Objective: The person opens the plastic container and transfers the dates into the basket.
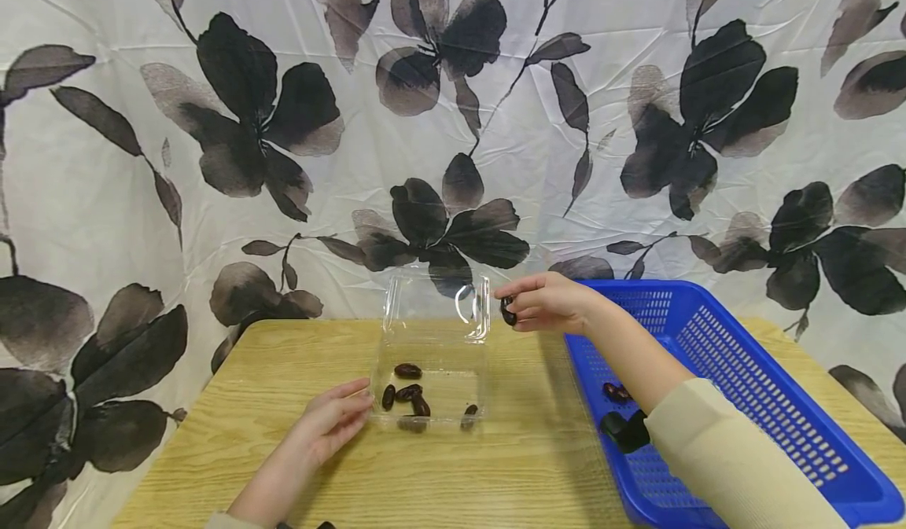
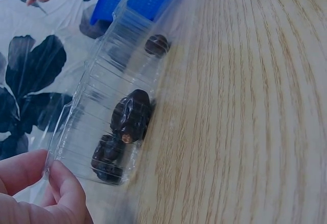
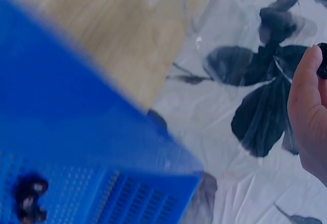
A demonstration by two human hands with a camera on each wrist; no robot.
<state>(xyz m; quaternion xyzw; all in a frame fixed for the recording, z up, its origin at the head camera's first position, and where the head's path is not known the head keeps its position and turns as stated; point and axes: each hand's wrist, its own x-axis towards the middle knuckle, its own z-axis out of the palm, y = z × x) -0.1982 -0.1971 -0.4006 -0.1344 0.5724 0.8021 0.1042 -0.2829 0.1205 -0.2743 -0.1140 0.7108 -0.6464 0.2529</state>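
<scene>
Floral cloth (image 1: pixel 552 144) hangs behind the tabletop (image 1: pixel 538 466); one of each. One blue basket (image 1: pixel 771 383) stands at the person's right, probably placed for easy reach on that side. One clear container (image 1: pixel 447 391) sits mid-tabletop, its lid (image 1: pixel 474 332) raised at the back, leaving the inside reachable from above.

Two hands. Left hand (image 1: pixel 333 419) pinches the container's rim, likely steadying so light a box. Right hand (image 1: pixel 548 305), beside the lid, pinches one dark date (image 1: pixel 509 313) in its fingertips, a grip suited to something small and slick.

In the basket, one black curved object (image 1: pixel 623 433), identity unclear. Dates: five or six in the container, front wall muddling the count; at least two in the basket, sleeve (image 1: pixel 736 450) perhaps hiding more.
</scene>
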